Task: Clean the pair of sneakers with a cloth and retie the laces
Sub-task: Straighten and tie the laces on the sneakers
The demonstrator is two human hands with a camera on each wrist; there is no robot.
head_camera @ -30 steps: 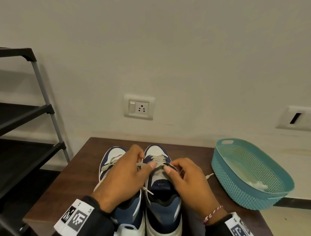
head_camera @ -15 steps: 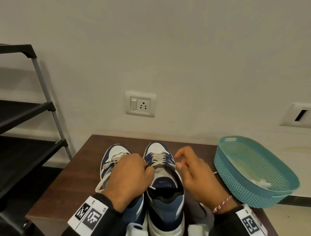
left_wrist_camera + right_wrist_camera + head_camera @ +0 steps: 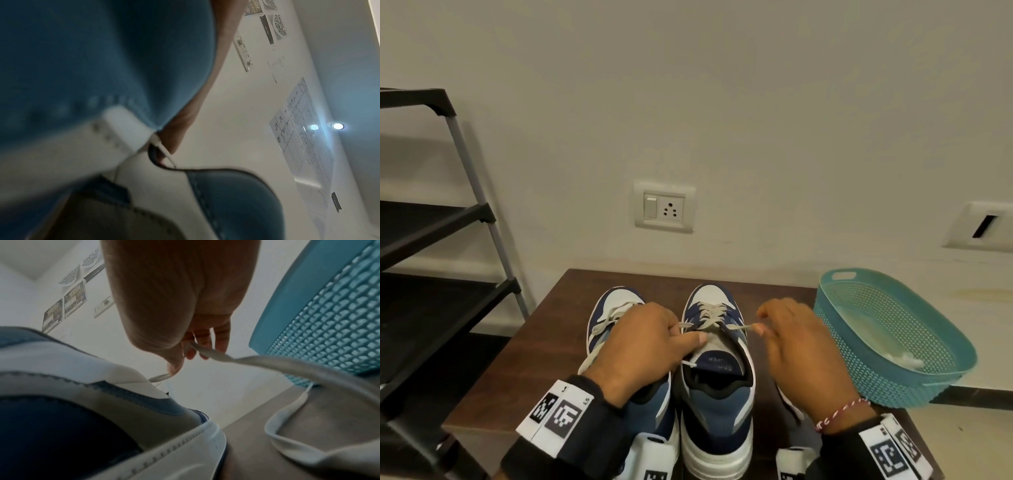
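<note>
My left hand [image 3: 640, 346] and right hand [image 3: 796, 346] each pinch a lace end [image 3: 743, 328] of the right sneaker [image 3: 717, 383] — pulled taut sideways — beside its mate [image 3: 613, 305] mid-table [image 3: 544, 363].

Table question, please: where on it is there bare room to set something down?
The table is bare left of the left sneaker and behind both toes by the wall. The right is crowded: right hand, trailing lace, teal basket.
</note>
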